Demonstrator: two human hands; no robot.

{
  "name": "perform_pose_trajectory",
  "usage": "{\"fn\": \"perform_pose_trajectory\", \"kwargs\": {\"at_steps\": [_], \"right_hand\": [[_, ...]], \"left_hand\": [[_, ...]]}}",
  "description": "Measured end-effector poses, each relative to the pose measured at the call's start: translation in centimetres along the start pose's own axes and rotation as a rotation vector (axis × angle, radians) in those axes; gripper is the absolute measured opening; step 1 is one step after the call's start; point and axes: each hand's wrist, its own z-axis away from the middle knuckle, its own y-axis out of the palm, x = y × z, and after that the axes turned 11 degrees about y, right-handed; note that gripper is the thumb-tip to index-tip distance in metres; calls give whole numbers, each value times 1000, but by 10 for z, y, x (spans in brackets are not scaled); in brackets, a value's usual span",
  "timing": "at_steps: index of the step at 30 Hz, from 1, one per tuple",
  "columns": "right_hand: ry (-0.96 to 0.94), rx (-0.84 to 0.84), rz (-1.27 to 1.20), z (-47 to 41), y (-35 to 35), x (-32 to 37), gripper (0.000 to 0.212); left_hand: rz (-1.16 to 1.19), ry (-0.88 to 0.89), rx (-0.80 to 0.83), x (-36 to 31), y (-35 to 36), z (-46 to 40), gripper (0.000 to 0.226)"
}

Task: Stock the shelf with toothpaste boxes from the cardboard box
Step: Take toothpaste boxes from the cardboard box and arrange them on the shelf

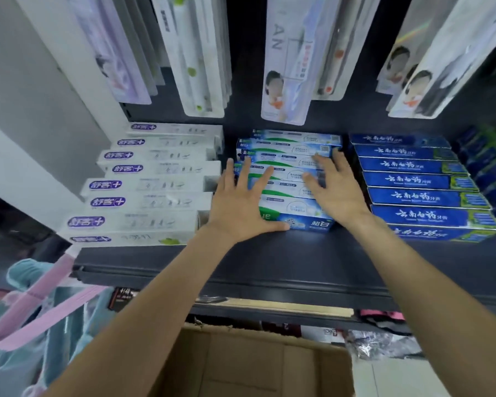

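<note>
A row of light blue and green toothpaste boxes (291,156) lies on the dark shelf (284,265), in its middle. My left hand (241,202) rests flat on the left part of that row, fingers spread. My right hand (331,184) lies flat on the right part, fingers spread too. Neither hand grips a box. The front box (307,222) shows between my wrists. Below the shelf, the brown cardboard box (249,365) stands open; what I see of its inside holds no boxes.
White toothpaste boxes with purple logos (149,184) fill the shelf's left side. Dark blue boxes (418,181) fill the right. Toothbrush packs (287,67) hang above. Pink and teal fabric items (40,305) hang at lower left. Bare shelf lies in front of the middle row.
</note>
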Motion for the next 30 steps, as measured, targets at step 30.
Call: {"fn": "perform_pose_trajectory", "kwargs": {"at_steps": [30], "right_hand": [[15, -19, 228, 0, 4, 2, 61]], "left_hand": [[349, -70, -122, -12, -1, -3, 97]]}}
